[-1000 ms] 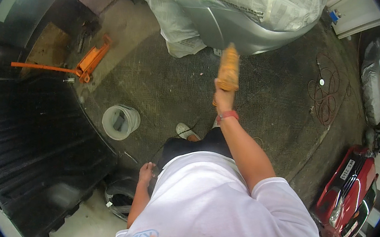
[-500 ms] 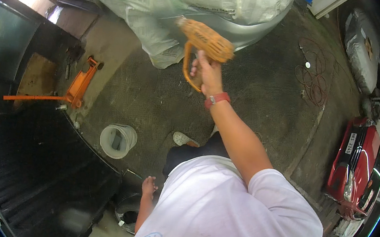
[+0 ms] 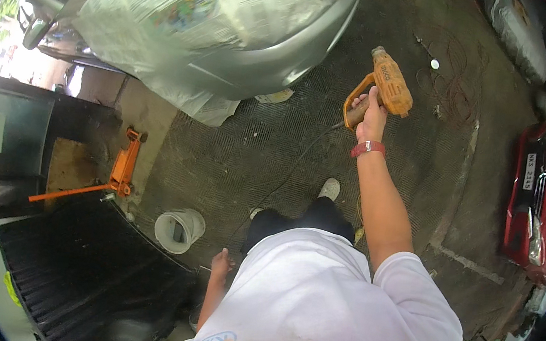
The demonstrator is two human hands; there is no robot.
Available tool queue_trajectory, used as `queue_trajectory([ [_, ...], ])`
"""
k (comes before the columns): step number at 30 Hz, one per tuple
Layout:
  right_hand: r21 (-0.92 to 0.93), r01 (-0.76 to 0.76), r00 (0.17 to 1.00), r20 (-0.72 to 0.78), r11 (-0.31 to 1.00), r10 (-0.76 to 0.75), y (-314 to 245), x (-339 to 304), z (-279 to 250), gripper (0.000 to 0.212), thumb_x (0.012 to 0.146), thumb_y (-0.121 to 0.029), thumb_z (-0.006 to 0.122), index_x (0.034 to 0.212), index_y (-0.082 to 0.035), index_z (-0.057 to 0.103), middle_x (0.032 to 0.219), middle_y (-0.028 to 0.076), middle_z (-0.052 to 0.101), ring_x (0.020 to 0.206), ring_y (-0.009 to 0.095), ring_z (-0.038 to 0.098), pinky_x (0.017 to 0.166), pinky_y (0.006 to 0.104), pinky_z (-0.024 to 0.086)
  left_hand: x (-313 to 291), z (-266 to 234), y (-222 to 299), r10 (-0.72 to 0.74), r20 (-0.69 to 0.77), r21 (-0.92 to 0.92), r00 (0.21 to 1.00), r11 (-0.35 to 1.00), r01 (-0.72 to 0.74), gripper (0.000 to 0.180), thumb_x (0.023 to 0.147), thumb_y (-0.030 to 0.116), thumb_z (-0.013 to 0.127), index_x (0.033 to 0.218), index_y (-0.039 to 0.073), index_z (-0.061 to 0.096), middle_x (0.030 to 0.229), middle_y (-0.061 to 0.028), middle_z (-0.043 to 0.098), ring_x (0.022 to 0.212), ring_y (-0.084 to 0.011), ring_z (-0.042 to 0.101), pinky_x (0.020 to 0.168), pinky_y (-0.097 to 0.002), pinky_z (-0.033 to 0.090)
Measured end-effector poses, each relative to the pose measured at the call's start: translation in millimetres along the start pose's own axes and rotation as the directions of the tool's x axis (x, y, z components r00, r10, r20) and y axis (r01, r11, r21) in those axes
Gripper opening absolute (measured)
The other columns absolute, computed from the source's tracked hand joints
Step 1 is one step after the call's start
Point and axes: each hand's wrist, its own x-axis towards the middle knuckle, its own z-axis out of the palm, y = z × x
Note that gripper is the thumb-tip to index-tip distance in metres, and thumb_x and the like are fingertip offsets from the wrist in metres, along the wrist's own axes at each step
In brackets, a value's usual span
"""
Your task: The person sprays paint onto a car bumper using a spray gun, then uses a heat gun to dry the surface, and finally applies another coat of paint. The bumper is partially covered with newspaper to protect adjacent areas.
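Observation:
My right hand (image 3: 374, 118) is wrapped round the handle of an orange heat gun (image 3: 391, 86) at the end of my outstretched arm. The gun's metal nozzle points away from me, and a dark cord (image 3: 302, 155) trails from its handle toward the floor. Ahead and to the left is a silver car (image 3: 263, 78), largely draped in plastic masking sheet (image 3: 187, 33); the gun is apart from it, on its right. Low at my side hangs my left hand (image 3: 222, 264), its fingers loosely bent and nothing visible in them. Nearest to it stands a white bucket (image 3: 194, 227).
An orange floor jack (image 3: 125, 166) lies at the left, beyond a black panel or cover (image 3: 87, 264). A tangled reddish hose (image 3: 454, 90) lies on the floor at the far right. Further right is a red car (image 3: 542, 201).
My right hand has carried the heat gun to the right, away from the covered car. The view has shifted, and my feet are placed differently. My left hand stays low at my side.

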Motion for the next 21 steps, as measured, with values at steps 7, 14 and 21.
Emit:
queue_trajectory([
  [7,-0.591,-0.096,0.975,0.106,0.801,0.195,49.1,34.5,-103.1,0.04,0.102,-0.024,0.079,0.133,-0.002,0.065,0.116,0.004,0.07,0.1,0.018,0.069,0.093,0.0374,0.055,-43.8,81.6,105.3,0.1,-0.026,0.179,0.995,0.979,-0.094,0.047,0.114,0.049,0.052,0.115,0.002,0.06,0.083,-0.0068,0.062,0.076,-0.0209,0.074,0.063,-0.0336,0.055],
  [14,-0.876,0.069,0.705,0.381,0.477,0.598,71.5,4.3,-131.9,0.052,0.098,-0.028,0.078,0.142,-0.002,0.067,0.134,0.017,0.075,0.126,0.033,0.071,0.107,0.0415,0.053,-40.8,113.5,151.8,0.074,-0.043,0.261,0.996,0.963,-0.06,0.046,0.114,0.049,0.052,0.115,0.003,0.058,0.091,-0.0074,0.066,0.077,-0.0187,0.073,0.064,-0.0324,0.056],
  [21,-0.935,-0.006,0.836,0.19,0.356,0.514,45.9,82.9,-124.6,0.053,0.098,-0.035,0.076,0.138,-0.002,0.069,0.131,0.021,0.075,0.127,0.038,0.07,0.108,0.0448,0.052,-15.8,129.9,198.0,0.03,0.072,0.359,0.997,0.932,-0.054,0.048,0.114,0.05,0.051,0.115,0.004,0.063,0.087,-0.0077,0.072,0.077,-0.0181,0.072,0.068,-0.0331,0.057],
])
